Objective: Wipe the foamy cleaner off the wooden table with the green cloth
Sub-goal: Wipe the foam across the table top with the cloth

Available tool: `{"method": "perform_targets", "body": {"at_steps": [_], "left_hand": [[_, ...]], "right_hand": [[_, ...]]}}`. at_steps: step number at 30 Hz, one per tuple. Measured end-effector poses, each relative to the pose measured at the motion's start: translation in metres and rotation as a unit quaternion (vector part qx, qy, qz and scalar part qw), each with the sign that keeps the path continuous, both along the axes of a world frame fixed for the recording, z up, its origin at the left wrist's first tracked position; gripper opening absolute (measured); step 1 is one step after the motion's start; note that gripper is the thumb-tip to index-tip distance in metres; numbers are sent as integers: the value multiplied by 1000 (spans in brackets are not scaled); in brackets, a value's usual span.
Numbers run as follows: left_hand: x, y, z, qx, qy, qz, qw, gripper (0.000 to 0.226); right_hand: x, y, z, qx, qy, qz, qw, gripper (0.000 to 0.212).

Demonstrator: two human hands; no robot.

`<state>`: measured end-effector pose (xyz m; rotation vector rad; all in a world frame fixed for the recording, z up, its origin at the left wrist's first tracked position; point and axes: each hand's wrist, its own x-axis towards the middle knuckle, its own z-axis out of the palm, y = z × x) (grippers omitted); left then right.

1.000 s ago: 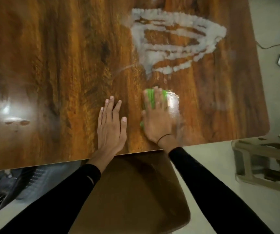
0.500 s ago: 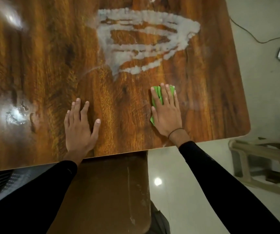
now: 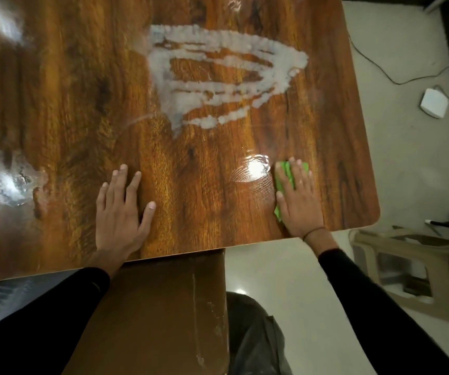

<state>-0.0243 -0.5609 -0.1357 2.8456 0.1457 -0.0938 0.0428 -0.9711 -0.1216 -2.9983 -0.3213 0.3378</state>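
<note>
— Since the right hand (image 3: pixel 297 201) lies flat, fingers straight, on the green cloth (image 3: pixel 281 177), is it gripping it?
— No; it presses it to the wooden table (image 3: pixel 204 169) near the front right corner, likely for even pressure.
— And the left hand (image 3: pixel 119 212)?
— Spread flat on bare wood, holding nothing; probably a brace.
— The foamy cleaner (image 3: pixel 218 74)?
— Farther back, well apart from the cloth; unwiped.

Pretty dim, warm indoor light with hard glare spots on the glossy wooden table (image 3: pixel 207 201): one near right of centre, a bigger washed-out patch at the near left, another far left. Left side's smeared and soft, and the wide lens bends the table's edges.
</note>
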Motion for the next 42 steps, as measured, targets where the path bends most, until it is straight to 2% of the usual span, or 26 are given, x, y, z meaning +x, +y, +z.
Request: {"method": "perform_targets", "body": {"at_steps": [4, 6, 9, 13, 15, 19, 21, 23, 25, 29, 33, 36, 38, 42], "left_hand": [[6, -15, 8, -4, 4, -73, 997, 74], [19, -44, 13, -32, -2, -104, 994, 74], [47, -99, 15, -76, -10, -100, 992, 69], [67, -145, 11, -84, 4, -78, 993, 66], [67, -163, 7, -83, 16, -60, 995, 68], [66, -196, 2, -64, 19, -4, 998, 74], [66, -199, 1, -52, 21, 13, 998, 76], [65, -200, 1, -54, 10, 30, 998, 76], [65, -200, 0, -53, 1, 36, 998, 76], [67, -202, 1, -44, 6, 38, 998, 79], [69, -204, 1, -30, 1, 33, 999, 81], [70, -205, -1, -26, 5, 33, 999, 81], [70, -204, -3, -24, 5, 35, 999, 81], [69, -203, -5, -27, -3, 39, 999, 81]], "right_hand": [[55, 20, 3, -9, -23, -65, 998, 69], [63, 51, 3, 4, -25, -19, 1000, 69], [39, 92, 2, 41, -16, 101, 994, 71], [-10, 68, -6, 21, -5, 204, 979, 71], [-12, 23, -7, 21, 2, 171, 985, 73], [27, -75, -2, 18, -2, 13, 1000, 70], [62, -99, -2, 14, -16, -38, 999, 68], [95, -97, -5, 10, -26, -49, 998, 67], [115, -76, -6, 17, -31, -22, 999, 68], [98, -29, -2, 49, -12, 120, 992, 70], [48, -52, -5, 57, 9, 209, 976, 71], [23, -112, -6, 22, 16, 176, 984, 75], [26, -154, -3, 1, 16, 97, 995, 73], [80, -185, -2, 16, -9, -38, 999, 67]]}}
